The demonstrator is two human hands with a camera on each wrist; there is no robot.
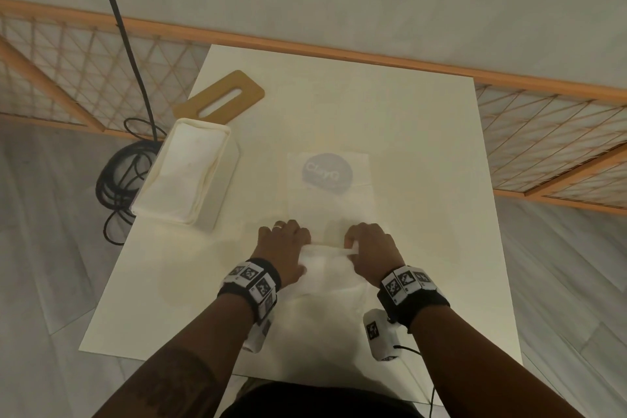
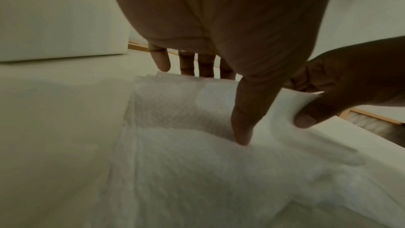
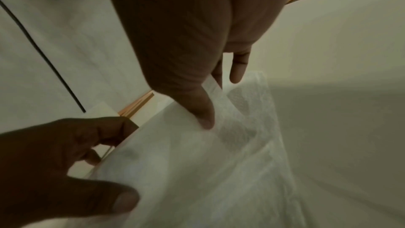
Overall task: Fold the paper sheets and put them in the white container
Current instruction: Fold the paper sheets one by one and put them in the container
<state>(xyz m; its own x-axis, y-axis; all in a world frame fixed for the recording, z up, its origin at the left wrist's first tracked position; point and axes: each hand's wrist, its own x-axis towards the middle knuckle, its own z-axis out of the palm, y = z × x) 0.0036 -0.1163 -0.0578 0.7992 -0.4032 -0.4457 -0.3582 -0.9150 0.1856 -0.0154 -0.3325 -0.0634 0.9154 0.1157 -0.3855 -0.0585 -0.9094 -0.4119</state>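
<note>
At table's (image 1: 424, 146) near edge, both hands, L (image 1: 283, 249) & R (image 1: 371, 253), pinch paper sheet's (image 1: 334, 276) far edge.

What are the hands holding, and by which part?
Both grip one paper sheet by its far edge: the left hand at the left corner, the right hand at the right corner.

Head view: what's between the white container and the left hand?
Only bare table between the white container and the left hand, which grips the paper sheet with the right hand.
</note>
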